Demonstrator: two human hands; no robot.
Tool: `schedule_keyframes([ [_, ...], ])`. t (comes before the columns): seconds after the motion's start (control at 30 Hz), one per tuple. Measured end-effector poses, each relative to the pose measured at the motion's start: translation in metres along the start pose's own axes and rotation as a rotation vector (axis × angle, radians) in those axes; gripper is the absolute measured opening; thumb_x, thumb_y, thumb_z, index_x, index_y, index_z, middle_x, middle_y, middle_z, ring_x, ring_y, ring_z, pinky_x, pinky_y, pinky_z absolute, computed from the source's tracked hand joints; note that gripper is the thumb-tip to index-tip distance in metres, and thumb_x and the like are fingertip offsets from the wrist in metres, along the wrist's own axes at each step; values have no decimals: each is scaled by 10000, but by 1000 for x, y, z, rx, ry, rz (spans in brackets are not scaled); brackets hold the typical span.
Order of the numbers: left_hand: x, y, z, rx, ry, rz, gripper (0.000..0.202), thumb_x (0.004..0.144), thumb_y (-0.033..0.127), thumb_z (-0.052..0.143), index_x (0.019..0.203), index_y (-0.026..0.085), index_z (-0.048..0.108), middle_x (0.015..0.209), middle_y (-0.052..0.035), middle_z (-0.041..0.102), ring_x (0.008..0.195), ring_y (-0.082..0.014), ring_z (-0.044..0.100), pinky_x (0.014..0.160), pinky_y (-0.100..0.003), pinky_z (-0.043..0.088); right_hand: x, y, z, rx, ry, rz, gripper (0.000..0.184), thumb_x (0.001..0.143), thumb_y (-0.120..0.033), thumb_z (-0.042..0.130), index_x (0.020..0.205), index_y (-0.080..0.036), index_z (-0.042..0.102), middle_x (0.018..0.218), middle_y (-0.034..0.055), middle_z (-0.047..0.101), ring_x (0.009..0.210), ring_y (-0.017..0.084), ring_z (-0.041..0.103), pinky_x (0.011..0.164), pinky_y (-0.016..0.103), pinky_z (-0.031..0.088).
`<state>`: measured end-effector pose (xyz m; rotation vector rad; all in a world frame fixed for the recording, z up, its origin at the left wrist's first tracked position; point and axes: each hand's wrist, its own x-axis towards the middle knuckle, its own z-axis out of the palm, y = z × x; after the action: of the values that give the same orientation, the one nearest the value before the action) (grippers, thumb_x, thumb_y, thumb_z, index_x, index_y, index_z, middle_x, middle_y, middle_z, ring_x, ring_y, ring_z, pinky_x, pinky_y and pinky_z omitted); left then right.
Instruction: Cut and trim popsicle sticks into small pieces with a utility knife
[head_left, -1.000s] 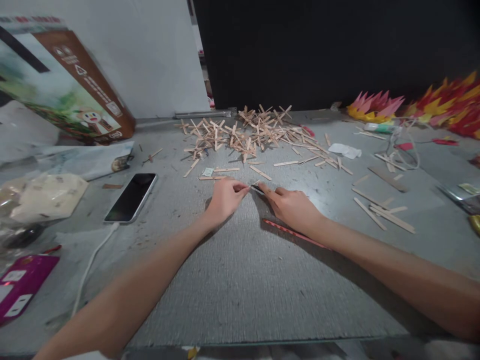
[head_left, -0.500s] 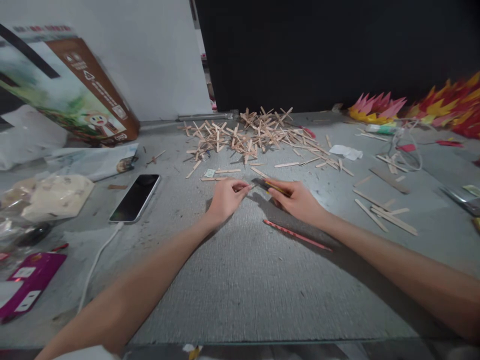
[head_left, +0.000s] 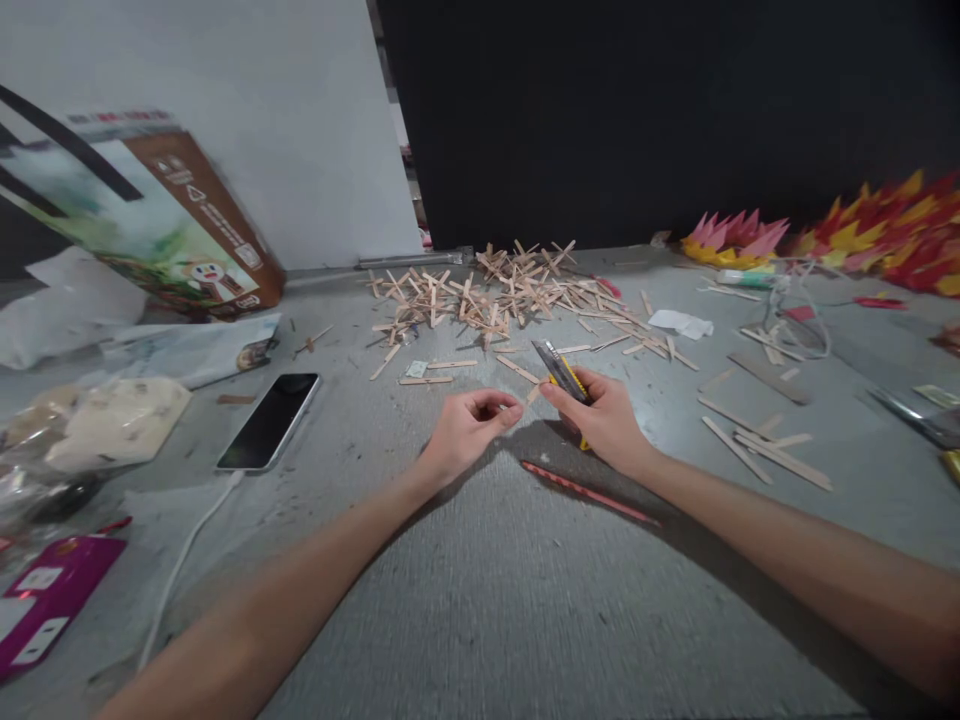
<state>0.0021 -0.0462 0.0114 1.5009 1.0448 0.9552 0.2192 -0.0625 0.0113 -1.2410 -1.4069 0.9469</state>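
My right hand is closed around a yellow and grey utility knife, whose tip points up and away from me. My left hand is curled just left of it, thumb and fingers pinching a small piece of wooden stick. Both hands hover over the grey mat. A red striped pencil lies on the mat under my right wrist. A pile of crossed wooden sticks lies beyond the hands.
A smartphone on a white cable lies to the left, near a printed carton, plastic bags and a magenta packet. Loose sticks lie at right. Coloured paper spikes line the back right.
My right hand has lifted the knife off the mat and tilted it upright. My left hand has risen a little too. The view has tipped slightly upward.
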Motion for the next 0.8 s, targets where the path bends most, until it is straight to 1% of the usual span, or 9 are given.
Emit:
schedule_keyframes([
  [0.13, -3, 2, 2, -22, -14, -21, 418, 797, 543, 844, 943, 153, 796, 710, -7, 638, 634, -117, 521, 593, -251, 386, 1, 2, 0, 195, -67, 62, 421, 854, -582, 794, 823, -213, 595, 565, -89, 417, 483, 91, 342, 459, 242, 281],
  [0.23, -5, 3, 3, -5, -54, -6, 409, 836, 525, 812, 1022, 162, 803, 728, -13, 646, 643, -125, 530, 598, -260, 388, 1, 1, 1, 269, -88, 99, 416, 819, -551, 833, 814, -213, 591, 545, -96, 423, 458, 83, 334, 438, 235, 288],
  [0.3, -8, 4, 5, 5, -86, 10, 388, 872, 506, 775, 1063, 169, 795, 811, -38, 692, 704, -144, 579, 649, -274, 428, 0, 0, 3, 260, -82, 110, 406, 815, -544, 832, 814, -209, 602, 536, -95, 428, 446, 80, 341, 425, 231, 284],
  [0.37, -10, 6, 8, 16, -97, 25, 358, 892, 491, 746, 1048, 170, 772, 892, -60, 719, 778, -166, 619, 714, -292, 464, -1, -1, 4, 232, -66, 102, 398, 817, -542, 824, 815, -208, 606, 531, -94, 431, 440, 81, 354, 417, 229, 282],
  [0.53, -15, 11, 13, 55, -113, 71, 282, 934, 453, 697, 979, 175, 693, 887, -46, 693, 825, -178, 626, 789, -312, 489, -6, -4, 6, 180, -37, 77, 386, 819, -541, 806, 846, -206, 617, 548, -96, 425, 442, 80, 343, 412, 231, 279],
  [0.67, -16, 12, 13, 21, -98, 87, 291, 916, 461, 721, 906, 178, 655, 853, -32, 668, 800, -167, 609, 763, -297, 481, -9, -5, 6, 149, -9, 17, 369, 871, -533, 762, 813, -221, 574, 578, -90, 431, 460, 77, 339, 425, 228, 292],
  [0.8, -15, 10, 12, 8, -40, 69, 338, 919, 514, 707, 861, 190, 631, 775, -7, 628, 721, -149, 572, 713, -284, 463, -10, -4, 4, 124, 9, -5, 362, 906, -533, 737, 819, -226, 564, 571, -90, 426, 464, 81, 350, 437, 228, 297],
])
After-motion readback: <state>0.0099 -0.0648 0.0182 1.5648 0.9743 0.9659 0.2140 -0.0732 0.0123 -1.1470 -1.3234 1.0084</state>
